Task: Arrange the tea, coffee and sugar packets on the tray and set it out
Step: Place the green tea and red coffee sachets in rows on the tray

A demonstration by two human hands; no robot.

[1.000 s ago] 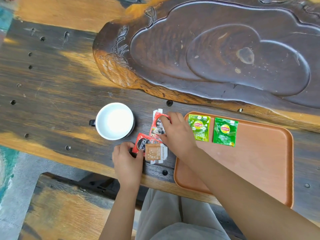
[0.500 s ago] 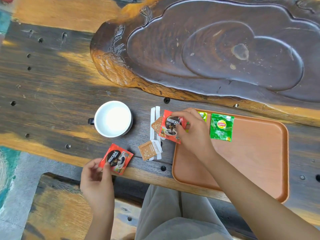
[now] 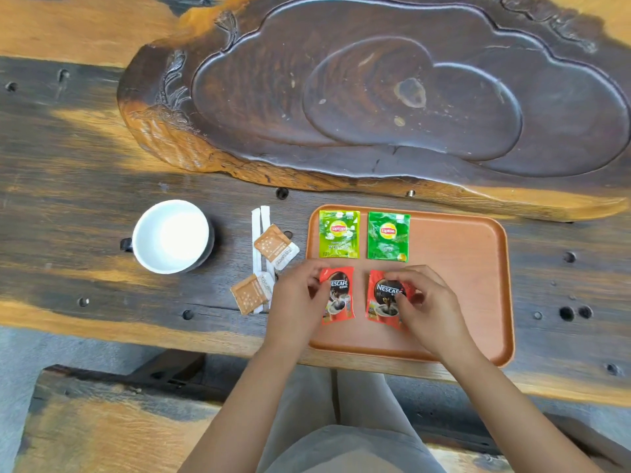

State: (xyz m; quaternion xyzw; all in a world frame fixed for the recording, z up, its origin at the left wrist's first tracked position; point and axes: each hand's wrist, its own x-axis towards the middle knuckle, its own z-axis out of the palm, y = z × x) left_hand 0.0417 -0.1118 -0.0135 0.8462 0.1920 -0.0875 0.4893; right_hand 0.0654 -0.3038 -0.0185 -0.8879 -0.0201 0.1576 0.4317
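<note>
An orange tray (image 3: 461,285) lies on the wooden table. Two green tea packets (image 3: 339,233) (image 3: 388,236) sit side by side at its far left corner. Just below them lie two red coffee packets. My left hand (image 3: 297,298) pinches the left edge of the left coffee packet (image 3: 339,297). My right hand (image 3: 423,305) grips the right coffee packet (image 3: 384,298) by its right side. Left of the tray, off it, lie two brown sugar packets (image 3: 275,245) (image 3: 251,293) over white stick packets (image 3: 256,240).
A white cup (image 3: 170,235) stands on the table left of the sugar packets. A large carved dark wooden tea board (image 3: 375,97) fills the far side. The table's near edge runs just below the tray, with a wooden bench (image 3: 102,431) underneath.
Both hands lifted a red coffee packet each from the pile left of the tray and brought them onto the tray under the tea packets.
</note>
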